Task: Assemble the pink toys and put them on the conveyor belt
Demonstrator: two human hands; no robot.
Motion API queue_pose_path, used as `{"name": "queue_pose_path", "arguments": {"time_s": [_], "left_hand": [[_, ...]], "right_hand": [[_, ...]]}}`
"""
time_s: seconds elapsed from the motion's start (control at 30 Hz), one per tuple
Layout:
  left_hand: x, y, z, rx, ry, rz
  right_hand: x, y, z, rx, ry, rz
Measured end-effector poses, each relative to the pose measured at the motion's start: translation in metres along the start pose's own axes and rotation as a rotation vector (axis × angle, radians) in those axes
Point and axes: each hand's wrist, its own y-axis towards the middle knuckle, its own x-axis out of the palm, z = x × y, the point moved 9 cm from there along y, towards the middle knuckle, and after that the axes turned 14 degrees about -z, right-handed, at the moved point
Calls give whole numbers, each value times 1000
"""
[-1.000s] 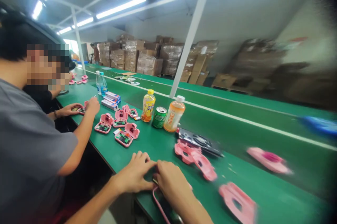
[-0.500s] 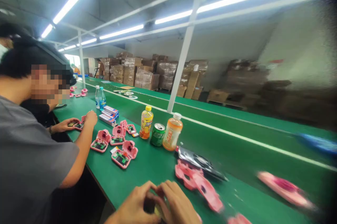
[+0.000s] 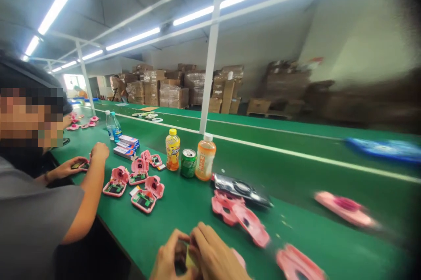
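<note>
Slip risk: I'm watching the yellowish piece (image 3: pixel 191 259), which could be slipping or bending if my fingers are pressing unevenly.
Piece: it is sitting between both hands, beside the right hand's (image 3: pixel 213 256) fingers, partly hidden.
Left hand (image 3: pixel 165 259): it is curling half open; I cannot tell its hold.
Right: it is bending over, hiding its grip.
Pink part (image 3: pixel 239 257): showing just beyond it.

Ceiling tubes (image 3: pixel 59 1) glare white overhead, while the right edge turns stretched, blurred and dim
</note>
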Motion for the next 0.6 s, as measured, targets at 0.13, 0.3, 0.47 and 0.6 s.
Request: {"name": "queue_pose_path", "arguments": {"time_s": [0.13, 0.3, 0.47, 0.6], "left_hand": [[0, -14, 21, -71, -78, 147], [-11, -21, 19, -170, -164, 145], [-24, -20, -7, -249, -410, 79], [-35, -23, -13, -280, -438, 237]], "right_hand": [[-5, -4, -20, 93, -44, -47], [-13, -8, -43, -20, -15, -151], [-10, -10, -38, -59, 39, -228], [-32, -27, -59, -86, -50, -58]]}}
